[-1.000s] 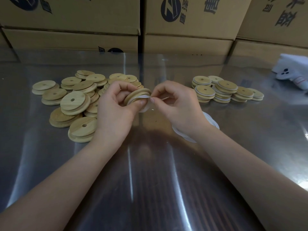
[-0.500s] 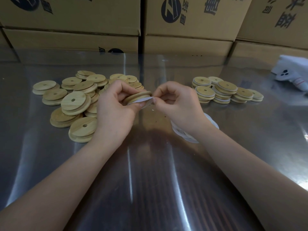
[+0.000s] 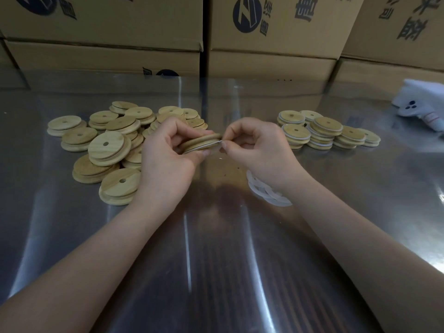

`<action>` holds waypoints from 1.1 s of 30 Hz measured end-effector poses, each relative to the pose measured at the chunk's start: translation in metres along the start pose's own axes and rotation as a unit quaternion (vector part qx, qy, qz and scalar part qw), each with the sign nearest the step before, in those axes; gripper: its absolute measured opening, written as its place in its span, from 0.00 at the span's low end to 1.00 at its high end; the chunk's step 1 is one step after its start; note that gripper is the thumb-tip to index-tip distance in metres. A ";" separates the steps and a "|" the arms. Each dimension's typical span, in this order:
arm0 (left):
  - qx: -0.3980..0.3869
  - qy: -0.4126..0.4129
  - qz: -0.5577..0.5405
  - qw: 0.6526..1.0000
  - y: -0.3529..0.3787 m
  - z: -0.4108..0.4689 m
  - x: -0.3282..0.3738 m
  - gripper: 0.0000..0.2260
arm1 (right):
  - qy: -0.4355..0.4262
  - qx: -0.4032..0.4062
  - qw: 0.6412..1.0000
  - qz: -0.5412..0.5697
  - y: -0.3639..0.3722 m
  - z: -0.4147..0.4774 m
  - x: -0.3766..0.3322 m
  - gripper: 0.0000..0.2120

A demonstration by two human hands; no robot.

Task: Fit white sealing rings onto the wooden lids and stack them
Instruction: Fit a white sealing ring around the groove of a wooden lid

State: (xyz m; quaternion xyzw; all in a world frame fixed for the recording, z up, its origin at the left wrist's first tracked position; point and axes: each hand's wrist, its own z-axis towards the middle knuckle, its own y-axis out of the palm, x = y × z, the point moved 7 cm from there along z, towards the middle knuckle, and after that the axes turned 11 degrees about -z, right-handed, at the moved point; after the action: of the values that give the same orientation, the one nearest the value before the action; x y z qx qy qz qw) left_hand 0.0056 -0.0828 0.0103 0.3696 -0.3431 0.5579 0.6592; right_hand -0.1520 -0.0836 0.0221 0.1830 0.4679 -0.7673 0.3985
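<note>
One round pale wooden lid [image 3: 200, 140] is up off the shiny steel table [image 3: 216, 272], about level with the two piles and between them. The left hand [image 3: 168, 157] is curled round it, fingers over the top and thumb underneath, so it's clamped by its flat faces. The right hand [image 3: 254, 145] has a tight thumb-and-forefinger pinch on the thin white sealing ring [image 3: 209, 145], right at the lid's right-hand edge. From this angle the ring looks mostly seated along the near side. The far side is hidden, so no idea there.

Handling-wise, the lid looks light, stiff and pretty smooth. Holding it by the faces seems smart because it leaves the rim free. The ring is the fiddly bit: it looks soft, floppy and stretchy. Best guess is it wants only a small pinch on the loose part, walked round the rim a bit at a time. Yank too hard and it could twist or pop off the opposite side.

The heap of bare wooden lids [image 3: 108, 145] sits to the left, touching nothing in hand. The short stacks of ringed lids [image 3: 324, 131] are off to the right. A tangle of spare white rings [image 3: 264, 192] lies under the right wrist. Brown cardboard boxes [image 3: 96, 27] line the back.
</note>
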 end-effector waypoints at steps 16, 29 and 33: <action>0.023 -0.088 -0.016 0.996 -0.001 -0.004 -0.008 0.09 | -0.102 0.046 0.990 -0.085 0.001 -0.004 -0.018 0.04; 0.020 -0.144 -0.077 0.986 0.000 -0.005 -0.019 0.08 | -0.042 0.056 0.995 -0.070 0.003 -0.003 -0.010 0.04; 0.020 -0.116 -0.050 0.992 -0.001 -0.004 -0.016 0.09 | -0.042 0.053 0.994 -0.080 0.001 -0.002 -0.011 0.08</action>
State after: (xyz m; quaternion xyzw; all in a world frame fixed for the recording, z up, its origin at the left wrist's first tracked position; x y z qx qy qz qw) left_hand 0.0045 -0.0874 -0.0052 0.4616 -0.3868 0.4841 0.6348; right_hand -0.1446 -0.0770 0.0278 0.1331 0.4223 -0.8277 0.3449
